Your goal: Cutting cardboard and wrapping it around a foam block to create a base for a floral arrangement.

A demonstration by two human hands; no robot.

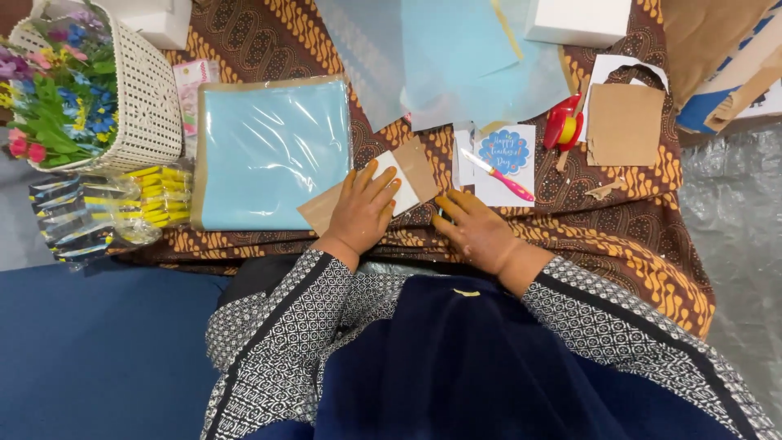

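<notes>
My left hand (pixel 363 209) lies flat, fingers spread, on a strip of brown cardboard (pixel 415 167) with a white paper piece (pixel 394 181) on it. My right hand (pixel 478 231) rests palm down on the patterned brown cloth (pixel 619 212) just right of it, fingers slightly apart, holding nothing. A white card with a blue flower-shaped sticker (pixel 504 152) lies beyond my right hand, with a pink-handled cutter (pixel 507 178) on top of it.
A plastic-wrapped pack of light blue sheets (pixel 273 151) lies at left. A white basket of artificial flowers (pixel 81 81) and packets of yellow items (pixel 159 195) stand further left. Loose blue sheets (pixel 456 57), a white box (pixel 578 20), red tape dispenser (pixel 562 126) and brown cardboard bag shape (pixel 626 122) lie behind.
</notes>
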